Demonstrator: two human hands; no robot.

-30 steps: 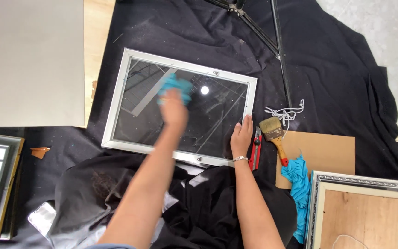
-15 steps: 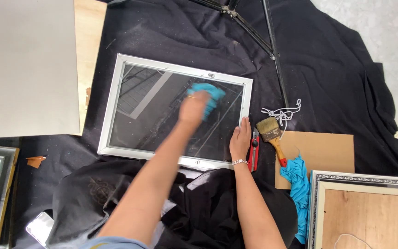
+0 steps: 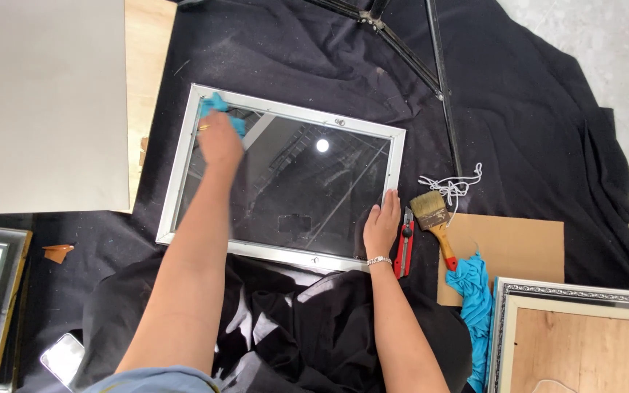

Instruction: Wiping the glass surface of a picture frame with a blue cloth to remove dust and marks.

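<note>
Two hands are working on a glass-fronted picture frame (image 3: 285, 188) that is lying flat on a black cloth (image 3: 518, 109) spread over the floor. The left hand (image 3: 220, 140) is pressing a blue rag (image 3: 221, 108) against the glass at the frame's far left corner, fingers closed over the rag. The right hand (image 3: 381, 224) is lying flat and spread wide on the near right corner, holding nothing, just bracing the frame.

Several risks are showing. The pane is taking weight at two opposite corners while resting on soft, wrinkled cloth, so uneven pressure could crack it or flex it out of the thin silver border. The cloth is looking dusty, and grit caught under the rag could scratch the glass. A red utility knife (image 3: 403, 244) is sitting just beside the right hand; I cannot tell whether its blade is out, and a sideways slip could meet it. A paintbrush (image 3: 435, 222) and a tangle of white string (image 3: 454, 188) are lying near that same corner, where a sliding frame could catch them.
</note>
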